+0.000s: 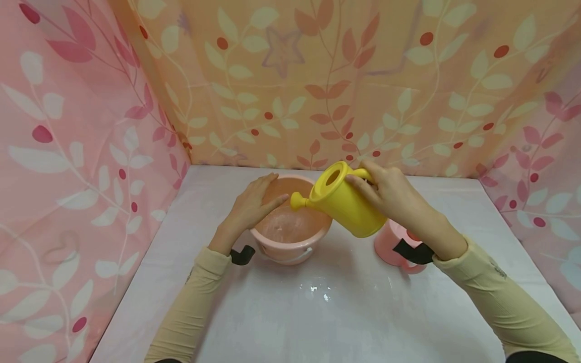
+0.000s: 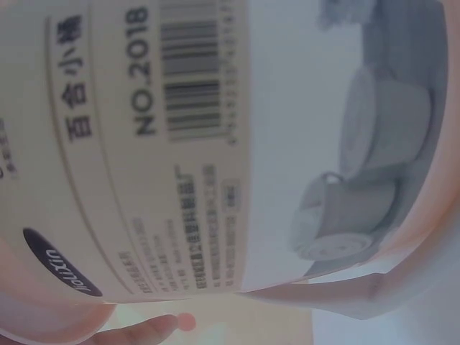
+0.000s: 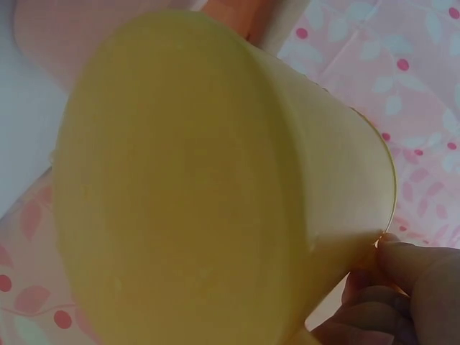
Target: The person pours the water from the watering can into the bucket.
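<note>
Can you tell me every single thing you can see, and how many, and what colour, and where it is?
table cover: 1, whitish, under everything
patterned cloths: 3, one orange, two pink, behind and at both sides
bucket: 1, pink, on the table cover
bucket handle: 1, white, down against the bucket's front
label: 1, mostly pale, on the bucket
watering can: 1, yellow, tilted, spout over the bucket
mug: 1, pink, right of the bucket, partly hidden
black wrist pieces: 2, black, one at each wrist
sleeves: 2, beige, on the arms
left hand: 1, bare, at the bucket's rim
right hand: 1, bare, holding the watering can's handle
</note>
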`<state>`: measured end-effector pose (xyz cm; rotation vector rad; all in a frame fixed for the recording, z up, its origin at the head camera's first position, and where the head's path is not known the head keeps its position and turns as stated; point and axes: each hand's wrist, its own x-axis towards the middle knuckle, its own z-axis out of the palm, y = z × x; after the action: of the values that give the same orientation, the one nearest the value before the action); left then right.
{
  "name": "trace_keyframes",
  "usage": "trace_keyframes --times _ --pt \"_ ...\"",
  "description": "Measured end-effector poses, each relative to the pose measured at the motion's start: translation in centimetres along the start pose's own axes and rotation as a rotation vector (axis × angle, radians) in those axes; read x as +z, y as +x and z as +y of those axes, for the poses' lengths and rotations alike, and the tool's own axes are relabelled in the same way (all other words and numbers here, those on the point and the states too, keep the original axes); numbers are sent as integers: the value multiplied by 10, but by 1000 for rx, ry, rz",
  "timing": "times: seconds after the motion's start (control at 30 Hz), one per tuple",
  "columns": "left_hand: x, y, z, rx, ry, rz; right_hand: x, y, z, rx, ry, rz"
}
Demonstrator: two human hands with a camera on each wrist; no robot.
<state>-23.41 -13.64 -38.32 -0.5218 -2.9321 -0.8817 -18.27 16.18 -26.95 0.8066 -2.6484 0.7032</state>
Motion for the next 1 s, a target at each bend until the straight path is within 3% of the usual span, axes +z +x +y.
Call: trace_keyframes --times 1.0 --pt "0 0 1 -4 -2 -7 -1 1 -2 29 12 -22"
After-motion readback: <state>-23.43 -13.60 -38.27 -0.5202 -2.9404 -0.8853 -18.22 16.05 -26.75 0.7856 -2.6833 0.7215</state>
